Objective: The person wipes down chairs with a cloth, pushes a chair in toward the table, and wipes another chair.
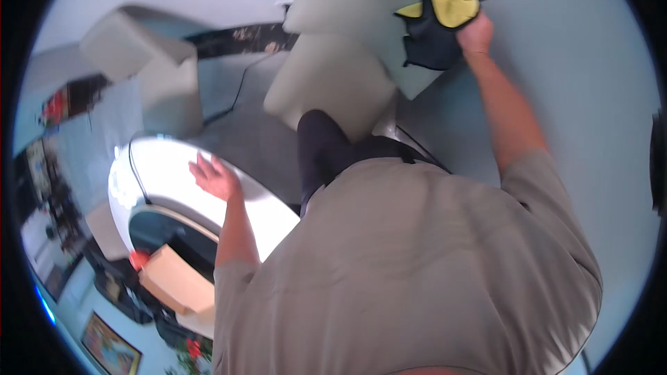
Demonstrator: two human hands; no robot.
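Observation:
My right hand point(476, 33) is closed on a cleaning cloth point(455, 7), yellow on one side and dark grey on the other. The cloth hangs folded and spread in front of a beige upholstered chair point(354, 0) at the top of the view; whether it touches the chair I cannot tell. Over a white oval table point(187, 160) on the left, my left hand point(215, 177) is open, fingers apart, holding nothing. Contact between that hand and the tabletop is unclear.
Another beige chair point(170, 90) stands at the upper left. A cardboard box point(177, 281) sits by the white table, and a black cable point(240, 90) runs across the floor. A broad grey surface point(590, 97) fills the right side. A framed picture point(111, 344) hangs at lower left.

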